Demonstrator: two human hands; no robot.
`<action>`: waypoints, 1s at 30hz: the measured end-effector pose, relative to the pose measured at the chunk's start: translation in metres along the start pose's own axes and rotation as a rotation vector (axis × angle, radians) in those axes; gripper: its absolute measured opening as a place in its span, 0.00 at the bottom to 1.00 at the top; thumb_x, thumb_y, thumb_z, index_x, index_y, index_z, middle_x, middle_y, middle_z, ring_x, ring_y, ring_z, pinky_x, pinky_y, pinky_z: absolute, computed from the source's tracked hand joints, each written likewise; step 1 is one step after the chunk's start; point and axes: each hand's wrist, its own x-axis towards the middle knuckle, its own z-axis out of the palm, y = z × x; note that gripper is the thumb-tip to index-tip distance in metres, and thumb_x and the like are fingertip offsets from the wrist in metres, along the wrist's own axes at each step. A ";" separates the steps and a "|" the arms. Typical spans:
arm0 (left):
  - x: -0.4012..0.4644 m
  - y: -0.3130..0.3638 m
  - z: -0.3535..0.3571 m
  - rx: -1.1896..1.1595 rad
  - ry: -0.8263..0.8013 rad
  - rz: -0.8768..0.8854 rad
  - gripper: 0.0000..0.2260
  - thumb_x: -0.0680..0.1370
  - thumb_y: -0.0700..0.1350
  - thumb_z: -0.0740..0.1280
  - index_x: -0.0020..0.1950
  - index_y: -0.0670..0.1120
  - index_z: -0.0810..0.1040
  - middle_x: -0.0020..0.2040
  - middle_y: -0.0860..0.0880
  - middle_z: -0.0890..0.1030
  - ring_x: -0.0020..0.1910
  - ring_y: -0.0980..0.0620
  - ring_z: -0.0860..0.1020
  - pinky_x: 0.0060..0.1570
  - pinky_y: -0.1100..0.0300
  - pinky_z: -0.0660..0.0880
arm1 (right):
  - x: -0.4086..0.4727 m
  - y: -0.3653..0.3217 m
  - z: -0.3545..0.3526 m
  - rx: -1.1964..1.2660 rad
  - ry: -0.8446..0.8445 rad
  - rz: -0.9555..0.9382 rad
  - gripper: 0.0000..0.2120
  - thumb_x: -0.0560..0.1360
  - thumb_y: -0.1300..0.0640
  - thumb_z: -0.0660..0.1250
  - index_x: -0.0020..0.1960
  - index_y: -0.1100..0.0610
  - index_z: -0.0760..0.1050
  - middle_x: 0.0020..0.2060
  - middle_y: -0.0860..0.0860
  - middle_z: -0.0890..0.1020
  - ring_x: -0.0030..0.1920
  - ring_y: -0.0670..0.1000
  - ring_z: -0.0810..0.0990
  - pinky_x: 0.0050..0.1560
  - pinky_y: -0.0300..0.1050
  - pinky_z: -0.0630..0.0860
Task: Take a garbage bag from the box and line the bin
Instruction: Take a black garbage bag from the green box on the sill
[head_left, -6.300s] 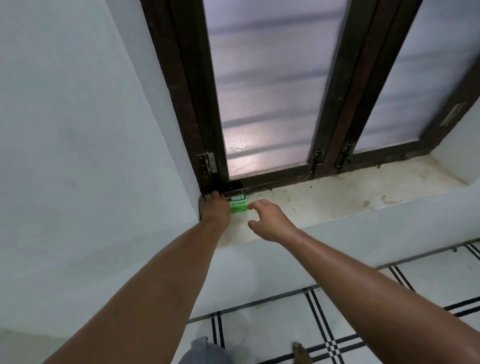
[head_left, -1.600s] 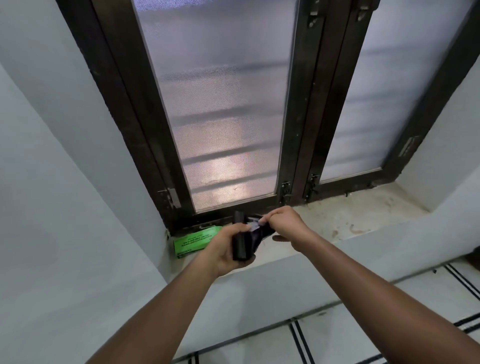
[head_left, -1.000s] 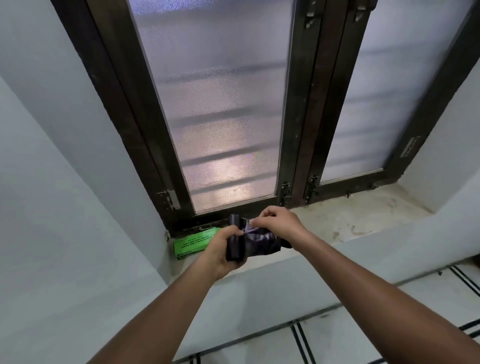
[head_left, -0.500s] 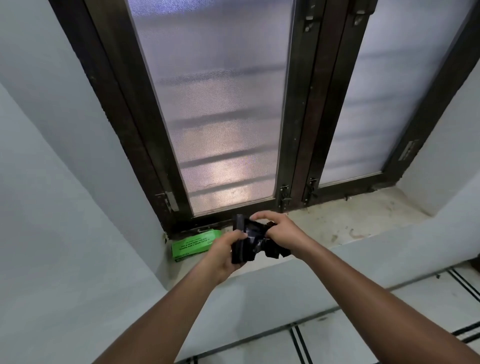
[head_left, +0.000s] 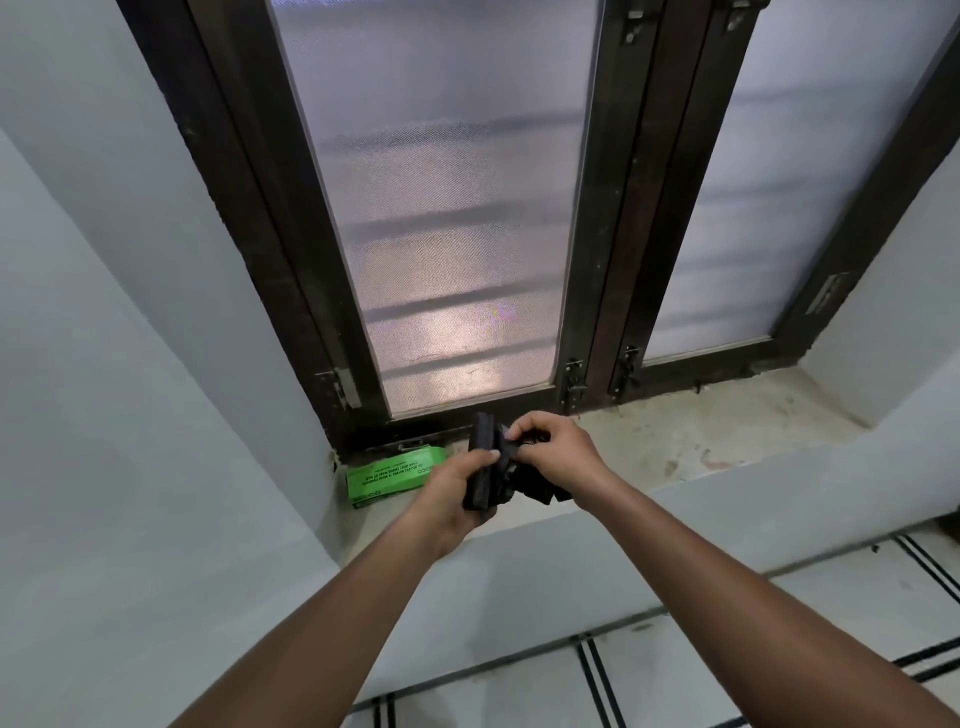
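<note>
A black roll of garbage bags (head_left: 483, 467) stands upright in my left hand (head_left: 457, 491), which grips it above the window sill. My right hand (head_left: 558, 457) pinches the loose end of a black bag (head_left: 537, 486) pulled off the roll; the bag hangs crumpled under that hand. The green bag box (head_left: 392, 475) lies flat on the sill at the left corner, just left of my left hand. No bin is in view.
The stained stone sill (head_left: 701, 441) runs right below a dark-framed frosted window (head_left: 452, 208). White walls close in on the left and right. Below the sill is a tiled floor (head_left: 675, 675) with black lines.
Earlier both hands were at the green box on the sill. Since then the roll came out, and over the last second my right hand has been working a bag loose from it.
</note>
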 end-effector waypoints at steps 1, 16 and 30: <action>0.001 -0.001 0.000 -0.005 0.018 0.005 0.04 0.79 0.44 0.68 0.52 0.48 0.80 0.44 0.45 0.85 0.41 0.47 0.80 0.40 0.57 0.70 | 0.000 -0.001 0.000 -0.007 -0.019 0.016 0.09 0.71 0.61 0.71 0.41 0.48 0.84 0.41 0.50 0.86 0.40 0.54 0.87 0.38 0.51 0.85; -0.005 0.006 0.002 0.006 0.074 0.025 0.06 0.78 0.42 0.66 0.54 0.45 0.78 0.35 0.48 0.83 0.33 0.52 0.78 0.37 0.58 0.68 | -0.003 -0.007 -0.005 -0.006 0.014 0.003 0.06 0.67 0.59 0.79 0.41 0.55 0.82 0.38 0.54 0.87 0.37 0.54 0.88 0.34 0.48 0.84; -0.014 0.015 -0.002 0.028 0.027 0.010 0.14 0.77 0.51 0.68 0.58 0.46 0.82 0.48 0.45 0.83 0.41 0.50 0.77 0.42 0.56 0.69 | -0.002 -0.013 -0.004 -0.023 -0.025 0.003 0.14 0.62 0.47 0.81 0.40 0.53 0.82 0.35 0.51 0.87 0.35 0.53 0.87 0.35 0.50 0.82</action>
